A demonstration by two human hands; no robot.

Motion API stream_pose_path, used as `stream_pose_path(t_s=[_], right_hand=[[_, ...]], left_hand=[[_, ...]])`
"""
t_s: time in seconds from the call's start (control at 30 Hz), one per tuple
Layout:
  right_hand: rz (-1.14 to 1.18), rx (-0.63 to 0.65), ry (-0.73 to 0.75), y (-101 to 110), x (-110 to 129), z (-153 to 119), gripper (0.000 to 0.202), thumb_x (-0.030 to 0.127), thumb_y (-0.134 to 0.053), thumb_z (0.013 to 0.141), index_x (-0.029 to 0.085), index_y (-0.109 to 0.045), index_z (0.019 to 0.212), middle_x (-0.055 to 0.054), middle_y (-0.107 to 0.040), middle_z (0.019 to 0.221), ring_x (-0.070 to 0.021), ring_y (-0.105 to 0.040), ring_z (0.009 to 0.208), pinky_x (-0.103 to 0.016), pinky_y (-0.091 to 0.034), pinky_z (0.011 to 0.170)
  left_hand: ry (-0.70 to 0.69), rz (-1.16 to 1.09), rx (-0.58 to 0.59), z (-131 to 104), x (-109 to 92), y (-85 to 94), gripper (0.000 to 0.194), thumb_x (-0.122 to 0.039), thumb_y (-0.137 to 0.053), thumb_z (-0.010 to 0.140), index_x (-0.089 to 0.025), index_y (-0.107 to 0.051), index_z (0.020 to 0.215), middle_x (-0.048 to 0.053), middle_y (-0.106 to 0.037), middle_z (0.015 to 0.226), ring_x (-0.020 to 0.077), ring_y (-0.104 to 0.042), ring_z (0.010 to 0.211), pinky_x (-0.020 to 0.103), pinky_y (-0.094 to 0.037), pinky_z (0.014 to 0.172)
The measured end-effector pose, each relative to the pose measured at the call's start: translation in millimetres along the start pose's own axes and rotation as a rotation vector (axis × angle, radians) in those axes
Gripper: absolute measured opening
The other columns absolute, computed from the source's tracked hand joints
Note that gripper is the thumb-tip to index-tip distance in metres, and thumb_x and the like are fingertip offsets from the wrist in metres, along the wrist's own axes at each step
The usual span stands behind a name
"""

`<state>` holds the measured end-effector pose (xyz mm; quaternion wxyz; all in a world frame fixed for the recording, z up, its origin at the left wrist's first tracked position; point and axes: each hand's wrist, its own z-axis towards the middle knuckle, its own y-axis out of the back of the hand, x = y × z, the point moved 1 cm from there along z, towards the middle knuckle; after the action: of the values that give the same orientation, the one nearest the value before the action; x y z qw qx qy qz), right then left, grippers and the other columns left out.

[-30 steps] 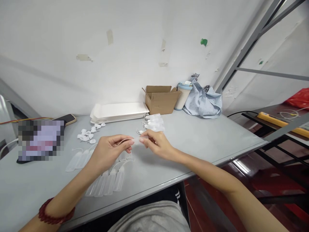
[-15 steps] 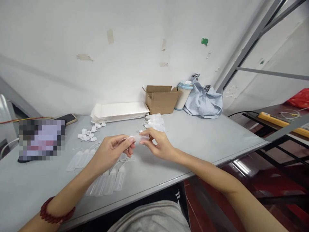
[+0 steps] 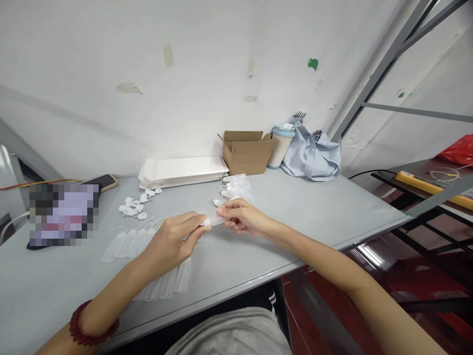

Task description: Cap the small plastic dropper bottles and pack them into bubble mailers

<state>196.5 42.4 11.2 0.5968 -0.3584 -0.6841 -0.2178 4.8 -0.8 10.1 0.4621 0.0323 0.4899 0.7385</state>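
Observation:
Between my two hands, above the grey table [image 3: 266,251], is a small translucent bottle [image 3: 217,221]. My left hand [image 3: 183,234] pinches its left end, where a whitish cap or neck shows. The bottle's right end is gripped by the fingers of my right hand [image 3: 242,216]. Beneath and left of my left hand lie several clear bottles [image 3: 127,242] with thin strings, and more bottles [image 3: 166,283] lie nearer the table's front edge. Small white caps [image 3: 131,206] are heaped behind them. Another group of bottles [image 3: 238,185] sits just beyond my right hand.
Along the wall stand a white flat stack [image 3: 185,170], an open cardboard box [image 3: 247,155], a lidded cup [image 3: 281,148] and a light blue cloth bag [image 3: 314,155]. A phone [image 3: 105,182] and a blurred-out object [image 3: 66,212] lie at the left.
Both hands have shifted their grip on the bottle. My left fingers now close on its left end, and my right hand has turned with its fingers curled. One cap has left the heap's front edge.

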Motion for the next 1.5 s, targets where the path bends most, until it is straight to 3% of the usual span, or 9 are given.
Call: stream_pose_path(t_s=[0.1,0.27,0.43,0.67,0.83,0.93,1.03,1.27,1.5], right_hand=[[0.046,0.004,-0.027,-1.4,-0.1,0.1,0.041,0.046,-0.066,0.077,0.019,-0.039,0.064,0.010,-0.037,0.049,-0.0022,-0.021,0.038,-0.018,-0.015,0.036],[-0.296,-0.131,0.389,-6.2,-7.8,-0.9,0.025,0.041,-0.061,0.083,0.016,-0.055,0.087,0.006,-0.049,0.056,-0.0077,-0.045,0.047,-0.021,-0.035,0.046],[-0.546,-0.237,0.626,-7.8,-11.2,-4.3,0.019,0.032,-0.060,0.084,0.016,-0.060,0.094,0.004,-0.052,0.066,-0.0077,-0.048,0.054,-0.022,-0.039,0.053],[-0.284,-0.186,0.370,-4.4,-6.3,-3.3,0.029,0.043,-0.060,0.083,0.015,-0.061,0.082,0.007,-0.044,0.049,-0.0061,-0.039,0.040,-0.021,-0.030,0.040],[-0.074,-0.175,0.180,-5.8,-5.9,0.5,0.039,0.051,-0.071,0.070,0.015,-0.057,0.069,0.008,-0.043,0.050,-0.0034,-0.032,0.036,-0.019,-0.026,0.033],[-0.016,-0.159,0.138,-6.7,-7.0,2.9,0.040,0.050,-0.072,0.070,0.016,-0.052,0.065,0.008,-0.044,0.049,-0.0033,-0.034,0.037,-0.019,-0.027,0.033],[-0.044,-0.195,0.206,-1.7,-9.7,8.1,0.039,0.050,-0.068,0.074,0.017,-0.050,0.067,0.006,-0.049,0.051,-0.0054,-0.041,0.038,-0.020,-0.034,0.038],[-0.679,-0.558,0.469,27.3,-18.5,20.9,0.021,0.036,-0.059,0.083,0.017,-0.054,0.092,-0.002,-0.064,0.082,-0.0123,-0.056,0.065,-0.026,-0.043,0.061],[-1.345,-0.619,0.380,25.9,-22.0,23.5,0.014,0.021,-0.057,0.084,0.016,-0.053,0.097,-0.011,-0.063,0.101,-0.0228,-0.056,0.091,-0.030,-0.041,0.068]], left_hand=[[0.028,-0.002,-0.020,-0.1,0.8,0.2,0.020,-0.025,-0.047,0.092,-0.016,-0.062,0.084,0.000,-0.057,0.066,0.0107,-0.047,0.056,0.022,-0.037,0.053],[0.329,-0.215,0.100,3.7,-0.8,6.9,0.035,-0.041,-0.045,0.092,-0.018,-0.061,0.071,0.000,-0.061,0.065,0.0122,-0.055,0.060,0.020,-0.039,0.051],[0.462,-0.321,0.178,6.2,-4.3,8.0,0.043,-0.048,-0.041,0.092,-0.018,-0.057,0.064,-0.003,-0.057,0.055,0.0108,-0.054,0.053,0.020,-0.041,0.053],[0.153,-0.086,0.070,5.5,-4.9,-1.5,0.041,-0.032,-0.042,0.094,-0.018,-0.041,0.055,-0.005,-0.043,0.050,0.0081,-0.040,0.047,0.020,-0.032,0.048],[-0.079,0.149,-0.089,0.5,0.7,-11.0,0.032,-0.029,-0.043,0.094,-0.018,-0.048,0.065,-0.005,-0.042,0.054,0.0092,-0.033,0.046,0.022,-0.028,0.046],[-0.051,0.176,-0.039,1.3,6.1,-9.9,0.032,-0.035,-0.043,0.094,-0.019,-0.051,0.068,-0.004,-0.046,0.056,0.0103,-0.037,0.047,0.023,-0.031,0.048],[0.165,0.139,0.113,2.6,22.1,5.5,0.029,-0.043,-0.046,0.090,-0.020,-0.057,0.075,0.000,-0.058,0.064,0.0137,-0.050,0.054,0.025,-0.038,0.055],[0.615,0.571,0.255,-17.7,92.1,69.6,0.028,-0.026,-0.044,0.081,-0.014,-0.066,0.094,0.015,-0.067,0.092,0.0299,-0.062,0.081,0.035,-0.042,0.069],[0.671,0.412,0.381,-18.1,90.8,68.5,0.023,-0.023,-0.049,0.076,-0.017,-0.069,0.086,0.008,-0.071,0.078,0.0249,-0.064,0.074,0.029,-0.043,0.067]])
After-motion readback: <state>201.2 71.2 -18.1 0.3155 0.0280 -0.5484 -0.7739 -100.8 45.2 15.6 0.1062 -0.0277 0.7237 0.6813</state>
